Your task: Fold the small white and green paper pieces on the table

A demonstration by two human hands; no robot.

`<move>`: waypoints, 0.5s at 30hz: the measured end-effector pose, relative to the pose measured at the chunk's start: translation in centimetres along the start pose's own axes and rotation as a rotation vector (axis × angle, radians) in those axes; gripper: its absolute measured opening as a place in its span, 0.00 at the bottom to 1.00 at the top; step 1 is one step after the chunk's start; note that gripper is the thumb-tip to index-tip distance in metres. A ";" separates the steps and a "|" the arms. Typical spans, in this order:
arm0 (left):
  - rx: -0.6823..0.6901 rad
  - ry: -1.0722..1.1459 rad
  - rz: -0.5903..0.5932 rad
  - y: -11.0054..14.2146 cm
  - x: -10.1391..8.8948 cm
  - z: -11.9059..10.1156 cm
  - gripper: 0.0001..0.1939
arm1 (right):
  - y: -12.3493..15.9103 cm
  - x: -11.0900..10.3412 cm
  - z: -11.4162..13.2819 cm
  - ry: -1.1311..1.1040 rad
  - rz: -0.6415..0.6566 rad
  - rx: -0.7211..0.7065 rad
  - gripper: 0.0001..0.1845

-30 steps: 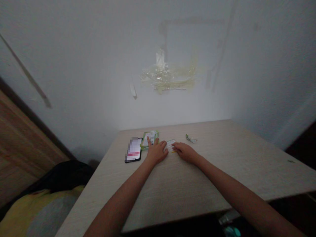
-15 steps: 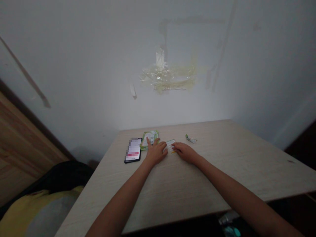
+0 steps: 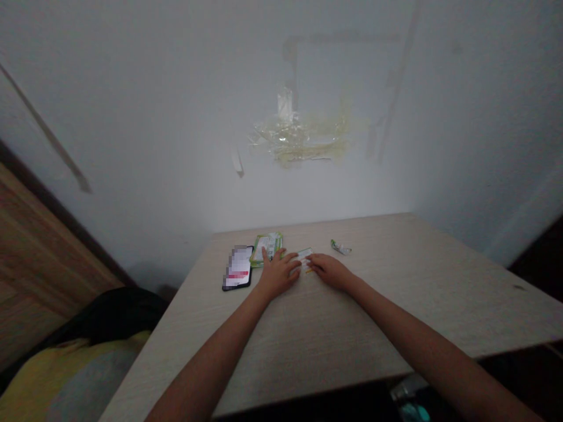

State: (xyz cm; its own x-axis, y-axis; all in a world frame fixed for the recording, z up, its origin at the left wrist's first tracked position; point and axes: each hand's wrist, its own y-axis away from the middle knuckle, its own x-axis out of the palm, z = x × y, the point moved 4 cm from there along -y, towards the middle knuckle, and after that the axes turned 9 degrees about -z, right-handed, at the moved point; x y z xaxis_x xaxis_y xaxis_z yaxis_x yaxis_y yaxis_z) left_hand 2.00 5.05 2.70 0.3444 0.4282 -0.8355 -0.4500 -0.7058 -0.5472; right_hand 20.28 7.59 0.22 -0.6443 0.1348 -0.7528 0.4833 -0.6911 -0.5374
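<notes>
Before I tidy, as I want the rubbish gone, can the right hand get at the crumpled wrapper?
Likely yes: the crumpled wrapper lies just beyond the right hand, with nothing visible between them, though that hand is at the white card.

Your phone (image 3: pixel 238 268) lies left of the green packet (image 3: pixel 267 248), your left hand (image 3: pixel 279 274) touches that packet, and the crumpled wrapper (image 3: pixel 341 247) sits right of it!

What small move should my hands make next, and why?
Probably press the small card lightly with the left hand: its fingers reach the card's left side, while the fingertips of the right hand are at the right side, seemingly well placed to work against that hold.
</notes>
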 end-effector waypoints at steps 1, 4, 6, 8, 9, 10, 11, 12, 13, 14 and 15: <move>0.005 0.003 0.003 0.1 0.0 -0.2 0.13 | 0.0 0.0 0.0 -0.003 0.001 0.002 0.17; 0.034 0.014 -0.005 0.2 -0.2 -0.8 0.12 | -0.1 -0.1 0.1 -0.010 -0.002 0.000 0.16; 0.045 0.022 -0.007 0.4 -0.4 -1.1 0.12 | -0.1 -0.1 0.1 -0.011 0.001 -0.002 0.16; 0.038 0.032 0.001 0.6 -0.4 -1.2 0.12 | -0.1 0.0 0.0 -0.004 0.005 0.003 0.16; 0.033 0.038 0.004 0.7 -0.4 -1.2 0.12 | -0.1 0.0 -0.1 -0.001 0.003 0.007 0.16; 0.030 0.043 0.005 0.7 -0.4 -1.1 0.13 | -0.1 0.0 -0.1 0.001 0.002 0.010 0.16; 0.027 0.047 0.003 0.8 -0.4 -1.1 0.13 | -0.1 0.0 -0.1 0.000 0.001 0.012 0.16; 0.026 0.049 0.000 0.9 -0.4 -1.0 0.13 | -0.1 0.0 -0.2 -0.002 0.001 0.013 0.16; 0.026 0.050 -0.003 0.9 -0.4 -1.0 0.13 | -0.1 0.0 -0.2 -0.005 0.002 0.014 0.16; 0.026 0.050 -0.006 0.9 -0.3 -1.0 0.13 | -0.1 0.0 -0.2 -0.007 0.002 0.015 0.16; 0.025 0.050 -0.009 0.9 -0.3 -1.0 0.12 | -0.1 0.0 -0.2 -0.008 0.001 0.015 0.16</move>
State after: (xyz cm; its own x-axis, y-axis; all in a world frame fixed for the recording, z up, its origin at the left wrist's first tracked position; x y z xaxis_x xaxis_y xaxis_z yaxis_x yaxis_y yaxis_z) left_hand 2.31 3.70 2.55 0.3892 0.4053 -0.8272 -0.4666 -0.6875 -0.5564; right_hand 20.34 7.76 0.17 -0.6487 0.1282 -0.7501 0.4750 -0.7020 -0.5307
